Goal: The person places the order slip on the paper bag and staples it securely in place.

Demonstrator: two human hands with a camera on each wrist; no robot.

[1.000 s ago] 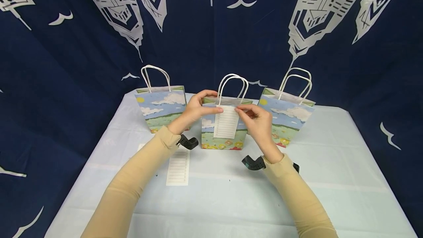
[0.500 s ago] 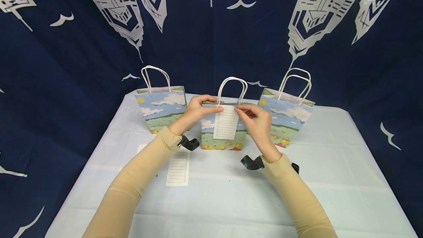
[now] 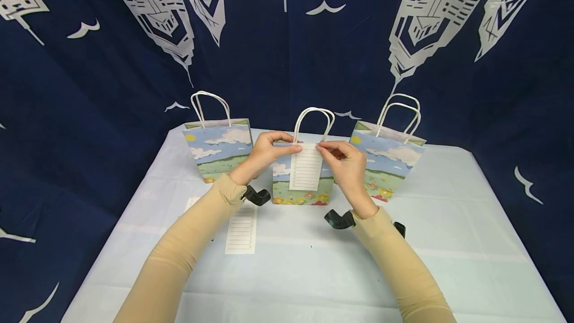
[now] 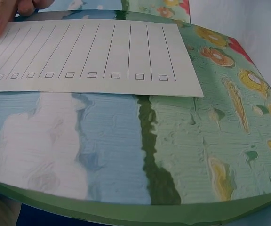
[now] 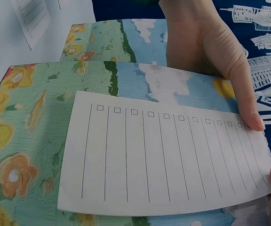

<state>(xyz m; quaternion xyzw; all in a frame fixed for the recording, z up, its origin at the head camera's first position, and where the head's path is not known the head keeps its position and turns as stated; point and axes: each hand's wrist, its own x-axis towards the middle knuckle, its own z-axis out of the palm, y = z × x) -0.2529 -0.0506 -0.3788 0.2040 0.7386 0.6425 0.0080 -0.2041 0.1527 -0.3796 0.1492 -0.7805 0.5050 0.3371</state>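
A lined checklist sheet (image 3: 306,168) with small checkboxes lies against the front of the middle paper gift bag (image 3: 281,183), its top edge at the bag's rim below the white handles. My left hand (image 3: 270,152) pinches the sheet's top left corner with the bag rim, thumb in front and fingers behind. At the top right corner, my right hand (image 3: 347,163) pinches the sheet between thumb and fingers. In the left wrist view the lower end of the sheet (image 4: 102,52) lies over the bag's printed meadow (image 4: 192,127). The right wrist view shows my left thumb (image 5: 248,106) pressing the sheet's edge.
Matching gift bags stand on both sides, a left bag (image 3: 219,151) and a right bag (image 3: 390,158). More checklist paper (image 3: 241,231) lies on the pale tablecloth (image 3: 287,283), partly under my left forearm. A dark blue curtain (image 3: 278,64) hangs behind the table.
The middle bag's mouth has been pressed flatter, so its inside no longer shows. Its two handles have come closer together and sunk slightly. Both hands keep their places at the sheet's top corners.
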